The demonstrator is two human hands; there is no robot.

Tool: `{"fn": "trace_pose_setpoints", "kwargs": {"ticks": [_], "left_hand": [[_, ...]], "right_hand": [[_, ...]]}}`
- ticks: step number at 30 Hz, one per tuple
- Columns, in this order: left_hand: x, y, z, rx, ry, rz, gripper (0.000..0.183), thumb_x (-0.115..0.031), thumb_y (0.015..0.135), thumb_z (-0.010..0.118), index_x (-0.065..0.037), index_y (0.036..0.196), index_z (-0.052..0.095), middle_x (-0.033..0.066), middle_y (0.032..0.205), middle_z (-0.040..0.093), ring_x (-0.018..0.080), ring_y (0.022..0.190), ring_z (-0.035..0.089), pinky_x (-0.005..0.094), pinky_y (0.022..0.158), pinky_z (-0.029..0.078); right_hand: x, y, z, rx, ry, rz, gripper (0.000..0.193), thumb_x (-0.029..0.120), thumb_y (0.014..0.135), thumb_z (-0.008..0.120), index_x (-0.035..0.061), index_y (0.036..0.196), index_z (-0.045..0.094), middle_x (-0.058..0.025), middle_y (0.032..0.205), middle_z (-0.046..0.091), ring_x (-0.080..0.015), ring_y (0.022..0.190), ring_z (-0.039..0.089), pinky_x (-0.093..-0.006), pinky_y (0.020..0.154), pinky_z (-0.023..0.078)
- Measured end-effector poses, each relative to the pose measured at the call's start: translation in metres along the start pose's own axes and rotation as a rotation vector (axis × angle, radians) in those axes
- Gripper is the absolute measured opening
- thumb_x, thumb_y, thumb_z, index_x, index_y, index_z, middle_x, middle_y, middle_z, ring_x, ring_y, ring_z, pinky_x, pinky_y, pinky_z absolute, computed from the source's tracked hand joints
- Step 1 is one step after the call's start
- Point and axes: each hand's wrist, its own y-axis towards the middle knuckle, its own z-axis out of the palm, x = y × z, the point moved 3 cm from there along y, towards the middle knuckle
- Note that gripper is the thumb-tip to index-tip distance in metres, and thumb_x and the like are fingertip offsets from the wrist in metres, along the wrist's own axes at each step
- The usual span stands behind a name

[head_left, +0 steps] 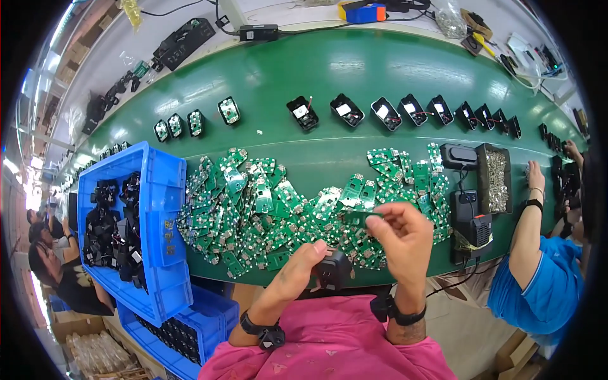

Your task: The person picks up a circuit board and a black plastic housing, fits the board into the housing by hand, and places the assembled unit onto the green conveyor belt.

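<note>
- Black plastic housing (332,271) gripped in left hand (303,269), fingers curled around it, at near edge of green belt (354,76), just above pink shirt (335,342).
- Green circuit board (362,217) pinched between thumb and fingertips of right hand (403,237), raised just above and right of housing.
- Heap of green boards (266,209) spread across belt directly behind both hands.
- Blue bin (166,209) of black housings at left, second blue bin (196,329) below it.
- Row of open black housings (380,113) along far side of belt.
- Black tray of metal parts (495,180) at right; co-worker in blue (538,278) beside it.
</note>
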Motion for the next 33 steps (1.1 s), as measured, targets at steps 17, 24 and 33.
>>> {"fn": "trace_pose_setpoints", "kwargs": {"ticks": [17, 24, 33], "left_hand": [[-0.006, 0.003, -0.011, 0.019, -0.053, 0.007, 0.058, -0.047, 0.098, 0.046, 0.006, 0.116, 0.062, 0.0122, 0.095, 0.07, 0.0185, 0.082, 0.068, 0.0304, 0.074, 0.054], [-0.028, 0.0, 0.005, -0.127, -0.197, 0.242, 0.077, 0.0, 0.072, 0.079, 0.003, 0.14, 0.043, 0.012, 0.127, 0.054, 0.0188, 0.098, 0.066, 0.0306, 0.067, 0.057], [-0.028, -0.004, 0.014, -0.052, -0.382, 0.184, 0.065, -0.002, 0.086, 0.064, -0.003, 0.145, 0.037, 0.0126, 0.128, 0.054, 0.0205, 0.093, 0.067, 0.0256, 0.065, 0.054]], "right_hand": [[-0.006, -0.02, 0.012, 0.185, -0.119, -0.147, 0.014, -0.008, 0.08, 0.071, -0.0026, 0.093, 0.069, -0.0102, 0.094, 0.071, -0.0154, 0.083, 0.069, -0.0263, 0.073, 0.055], [0.001, -0.017, 0.008, 0.276, -0.212, -0.352, 0.02, -0.008, 0.071, 0.073, 0.0022, 0.089, 0.073, -0.0115, 0.103, 0.071, -0.0259, 0.094, 0.07, -0.0333, 0.08, 0.055], [-0.002, -0.015, 0.005, 0.3, -0.354, -0.52, 0.025, -0.008, 0.068, 0.072, 0.0075, 0.087, 0.075, -0.0102, 0.107, 0.069, -0.0276, 0.099, 0.064, -0.0349, 0.081, 0.053]]}}
